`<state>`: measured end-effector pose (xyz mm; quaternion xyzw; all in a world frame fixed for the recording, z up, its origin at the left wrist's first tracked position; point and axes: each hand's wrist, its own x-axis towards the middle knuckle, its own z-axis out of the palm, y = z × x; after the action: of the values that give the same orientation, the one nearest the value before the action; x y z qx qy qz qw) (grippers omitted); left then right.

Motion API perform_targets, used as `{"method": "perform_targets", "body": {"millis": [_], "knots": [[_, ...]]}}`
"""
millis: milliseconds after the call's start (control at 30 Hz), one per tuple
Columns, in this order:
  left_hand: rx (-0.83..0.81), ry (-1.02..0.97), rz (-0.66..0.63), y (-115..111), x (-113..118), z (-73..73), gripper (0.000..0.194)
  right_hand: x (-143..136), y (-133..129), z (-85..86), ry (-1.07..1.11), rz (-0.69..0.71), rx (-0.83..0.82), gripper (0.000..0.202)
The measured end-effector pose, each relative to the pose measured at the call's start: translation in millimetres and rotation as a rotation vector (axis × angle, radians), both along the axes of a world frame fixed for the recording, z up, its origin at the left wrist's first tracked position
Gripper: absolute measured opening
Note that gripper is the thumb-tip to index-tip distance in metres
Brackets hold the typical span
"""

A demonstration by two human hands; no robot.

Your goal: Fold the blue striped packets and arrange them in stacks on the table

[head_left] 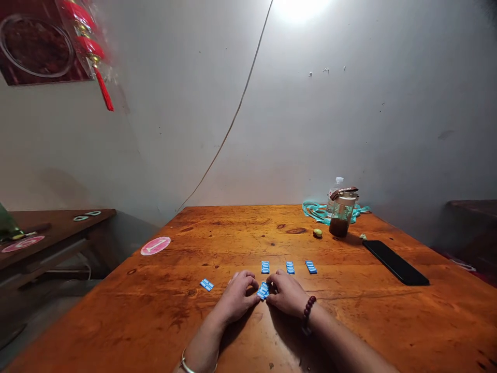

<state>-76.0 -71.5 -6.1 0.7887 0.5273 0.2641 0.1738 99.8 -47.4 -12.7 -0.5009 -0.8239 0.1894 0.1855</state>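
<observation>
My left hand (237, 296) and my right hand (288, 292) meet from either side at a loose cluster of small blue-and-white rectangular pieces (263, 290) on the table. The fingers of both hands are curled, with thumbs and fingertips touching the cluster's edges. Just beyond stand three neat groups of like pieces in a row: a left group (265, 267), a middle group (290, 267) and a right group (311, 267). Left of my left hand lies another small blue-and-white group (207, 284), set at a slant. What is printed on the pieces is too small to read.
The wooden table (174, 331) bears a black phone (396, 262) at right. Behind it are a jar of dark liquid (340, 223), a clear bottle (333, 199), a teal strap (315, 211) and a small yellow-green object (317, 233). A pink round sticker (156, 246) marks the left edge.
</observation>
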Motion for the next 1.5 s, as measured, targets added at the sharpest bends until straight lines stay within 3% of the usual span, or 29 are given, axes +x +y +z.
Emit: {"method": "perform_targets", "body": {"millis": [233, 800, 1033, 1267, 1500], "knots": [[0.014, -0.007, 0.035, -1.4, 5.0, 0.7, 0.003, -0.3, 1.2, 2.3, 0.004, -0.013, -0.035, 0.024], [0.018, -0.002, 0.023, -1.8, 8.4, -1.3, 0.002, -0.2, 1.6, 1.9, -0.013, -0.006, -0.05, 0.023], [0.023, -0.004, 0.029, -2.1, 8.1, -0.1, 0.004, -0.4, -0.1, 0.1, 0.022, -0.007, -0.03, 0.031], [0.028, 0.028, 0.053, -1.7, 8.2, 0.5, 0.015, -0.2, -7.5, 1.8, -0.012, -0.055, 0.026, 0.013], [0.012, 0.039, 0.056, -2.3, 9.5, 2.0, 0.012, 1.0, -5.3, -1.0, -0.025, -0.052, 0.027, 0.012]]}}
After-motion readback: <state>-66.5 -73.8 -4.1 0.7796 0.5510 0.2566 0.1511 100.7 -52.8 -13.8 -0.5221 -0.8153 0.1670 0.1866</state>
